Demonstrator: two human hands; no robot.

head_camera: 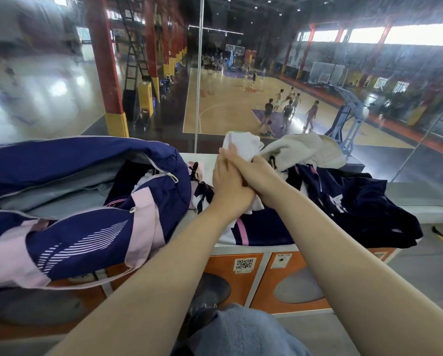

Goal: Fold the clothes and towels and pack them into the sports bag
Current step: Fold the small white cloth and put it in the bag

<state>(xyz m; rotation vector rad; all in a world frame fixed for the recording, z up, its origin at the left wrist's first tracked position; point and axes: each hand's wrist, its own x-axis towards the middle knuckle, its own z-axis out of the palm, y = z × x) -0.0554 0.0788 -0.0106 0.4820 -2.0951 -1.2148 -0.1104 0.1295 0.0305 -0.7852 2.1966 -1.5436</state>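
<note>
Behind glass lies a basketball court; on the ledge beside the open sports bag (86, 201), the left hand (229, 182) and right hand (254, 173) together clutch a white towel (242, 143). It looks soft, light and floppy, best taken by corners. QR stickers (244, 264) below are unreadable.

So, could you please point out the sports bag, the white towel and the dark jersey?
sports bag (81, 227), head view, navy side panel.
white towel (241, 143), head view, bunched top.
dark jersey (356, 201), head view, middle.
</note>
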